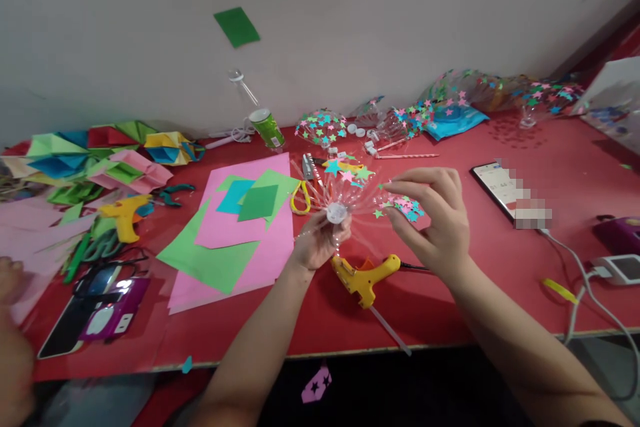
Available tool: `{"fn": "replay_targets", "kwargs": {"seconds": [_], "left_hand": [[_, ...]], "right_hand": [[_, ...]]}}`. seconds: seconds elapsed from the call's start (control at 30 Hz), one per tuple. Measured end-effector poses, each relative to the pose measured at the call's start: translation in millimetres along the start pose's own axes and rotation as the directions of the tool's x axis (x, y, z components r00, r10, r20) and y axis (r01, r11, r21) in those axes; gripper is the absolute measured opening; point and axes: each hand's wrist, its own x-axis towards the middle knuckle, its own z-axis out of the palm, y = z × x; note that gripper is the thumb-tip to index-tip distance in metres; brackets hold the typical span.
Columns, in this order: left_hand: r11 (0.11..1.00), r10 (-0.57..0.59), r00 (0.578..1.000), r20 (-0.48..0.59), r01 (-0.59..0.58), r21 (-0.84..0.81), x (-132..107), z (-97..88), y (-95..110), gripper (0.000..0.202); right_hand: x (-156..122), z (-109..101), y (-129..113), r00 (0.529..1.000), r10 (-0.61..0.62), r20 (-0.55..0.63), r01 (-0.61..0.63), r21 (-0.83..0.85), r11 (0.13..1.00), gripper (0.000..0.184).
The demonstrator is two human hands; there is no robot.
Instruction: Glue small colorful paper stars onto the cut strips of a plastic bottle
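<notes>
My left hand is closed around the neck of a clear plastic bottle piece, whose sides are cut into thin strips that fan outward. Paper stars in blue, pink and green sit among the far strips. To the right, my right hand hovers beside the strip ends, thumb and forefinger apart. A tiny green star shows by the forefinger's tip; whether it touches is unclear. Behind those fingers lies a pile of small stars. Just below the bottle piece rests a yellow glue gun with a glue stick poking out.
Pink and green paper sheets lie left, near yellow-handled scissors. Star-covered plastic pieces and a green can line the wall. A phone with a cable is at right. Another person's hand rests far left.
</notes>
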Motion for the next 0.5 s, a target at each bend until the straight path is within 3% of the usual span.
{"fn": "replay_targets", "kwargs": {"seconds": [0.5], "left_hand": [[0.992, -0.105, 0.994, -0.004, 0.105, 0.067, 1.1, 0.5, -7.1, 0.024]], "right_hand": [[-2.4, 8.9, 4.7, 0.996, 0.053, 0.066, -0.048, -0.076, 0.996, 0.028]]}}
